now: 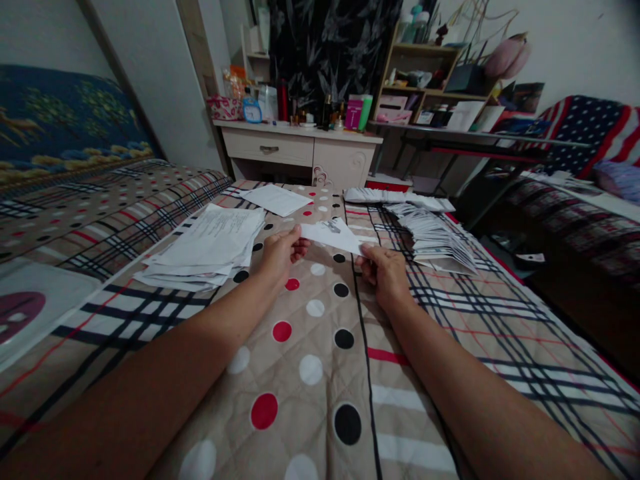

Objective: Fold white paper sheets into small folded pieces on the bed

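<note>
Paper (327, 235) | between left grip (281, 253) and right grip (389, 272) | ends pinched

Left grip (281, 255) and right grip (389, 275) hold folded paper (334, 236) above a dotted quilt (305, 427).

An angular white paper (334, 236), grey-marked, is held up, stacked sheets (205, 237) leftward, folded papers (437, 232) rightward.
</note>
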Motion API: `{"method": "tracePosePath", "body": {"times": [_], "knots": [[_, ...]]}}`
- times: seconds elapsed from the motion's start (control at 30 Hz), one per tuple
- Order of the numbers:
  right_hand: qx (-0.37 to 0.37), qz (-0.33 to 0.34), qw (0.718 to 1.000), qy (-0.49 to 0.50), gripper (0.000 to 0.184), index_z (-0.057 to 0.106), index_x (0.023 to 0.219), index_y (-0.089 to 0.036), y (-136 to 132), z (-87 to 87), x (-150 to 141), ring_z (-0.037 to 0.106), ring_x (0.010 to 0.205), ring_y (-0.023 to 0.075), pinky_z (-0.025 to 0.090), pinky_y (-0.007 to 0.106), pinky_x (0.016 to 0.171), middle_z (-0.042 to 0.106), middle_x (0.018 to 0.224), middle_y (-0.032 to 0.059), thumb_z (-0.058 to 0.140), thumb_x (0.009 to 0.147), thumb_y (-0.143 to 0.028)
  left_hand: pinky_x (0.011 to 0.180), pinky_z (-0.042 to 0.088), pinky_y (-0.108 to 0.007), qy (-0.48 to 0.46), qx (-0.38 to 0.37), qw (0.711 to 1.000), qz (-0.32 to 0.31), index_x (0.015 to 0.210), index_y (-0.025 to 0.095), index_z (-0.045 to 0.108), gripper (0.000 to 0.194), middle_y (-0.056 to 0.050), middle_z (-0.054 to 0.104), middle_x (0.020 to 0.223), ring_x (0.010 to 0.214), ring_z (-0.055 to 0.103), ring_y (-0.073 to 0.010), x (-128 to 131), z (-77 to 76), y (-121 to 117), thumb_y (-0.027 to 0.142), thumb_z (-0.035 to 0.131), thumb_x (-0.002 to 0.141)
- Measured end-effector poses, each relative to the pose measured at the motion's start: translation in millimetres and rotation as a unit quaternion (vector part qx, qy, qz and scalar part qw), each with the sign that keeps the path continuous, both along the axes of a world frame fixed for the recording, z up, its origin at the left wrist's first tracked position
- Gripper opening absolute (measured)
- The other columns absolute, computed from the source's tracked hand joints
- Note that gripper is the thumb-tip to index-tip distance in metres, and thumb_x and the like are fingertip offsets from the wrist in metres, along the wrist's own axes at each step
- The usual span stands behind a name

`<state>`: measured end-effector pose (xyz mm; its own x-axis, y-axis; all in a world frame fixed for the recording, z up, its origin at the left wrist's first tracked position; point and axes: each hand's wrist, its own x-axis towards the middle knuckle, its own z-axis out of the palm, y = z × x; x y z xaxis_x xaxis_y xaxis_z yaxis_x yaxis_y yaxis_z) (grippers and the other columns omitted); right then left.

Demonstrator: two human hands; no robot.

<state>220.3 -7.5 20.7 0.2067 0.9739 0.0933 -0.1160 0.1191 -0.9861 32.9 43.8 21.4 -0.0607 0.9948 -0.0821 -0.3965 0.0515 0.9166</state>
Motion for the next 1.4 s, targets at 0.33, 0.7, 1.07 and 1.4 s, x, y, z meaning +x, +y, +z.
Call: {"method": "tracePosePath", "body": {"times": [0.33,0.7,1.07,1.4], "knots": [[-0.033,0.049,0.998,-0.002,0.034,0.057,0.054,-0.016,-2.1,0.8,-2.4,0.028,0.032,0.0049,0.015,0.019,0.035,0.040,0.037,-0.0061,0.064,0.074,-0.043,0.058,0.048,-0.019,0.001,0.082,0.993,-0.087,0.106,0.019,0.057,0.058,0.001,0.069,0.084,0.068,0.068,-0.0114,6.8,4.0,-8.9,0.023,0.089,0.056],[-0.023,0.045,0.997,-0.065,0.036,0.058,0.053,-0.017,-4.8,0.5,-5.8,0.028,0.033,0.0057,0.016,0.019,0.035,0.040,0.036,-0.0052,0.060,0.078,-0.043,0.058,0.049,-0.022,0.029,0.076,0.990,-0.116,0.110,0.018,0.058,0.052,-0.005,0.070,0.096,0.075,0.071,-0.0162,8.8,3.6,-11.9,0.019,0.080,0.063],[-0.001,0.170,0.970,-0.177,0.043,0.058,0.049,-0.017,-13.6,1.9,-15.5,0.031,0.038,0.0066,0.020,0.023,0.040,0.045,0.040,-0.0034,0.061,0.078,-0.049,0.079,0.056,-0.034,-0.055,0.106,0.981,-0.154,0.113,0.022,0.061,0.050,-0.007,0.068,0.121,0.097,0.069,-0.0226,15.0,10.4,-19.9,0.016,0.069,0.063],[0.134,0.011,0.944,-0.302,0.039,0.063,0.099,-0.021,-17.7,-0.4,-21.2,0.053,0.060,0.0143,0.034,0.025,0.055,0.063,0.072,-0.0004,0.066,0.080,-0.055,0.071,0.052,-0.032,0.242,0.125,0.962,-0.019,0.088,0.018,0.065,0.031,-0.004,0.072,0.076,0.073,0.068,-0.0225,17.8,6.5,-16.8,0.006,0.064,0.060]]}}
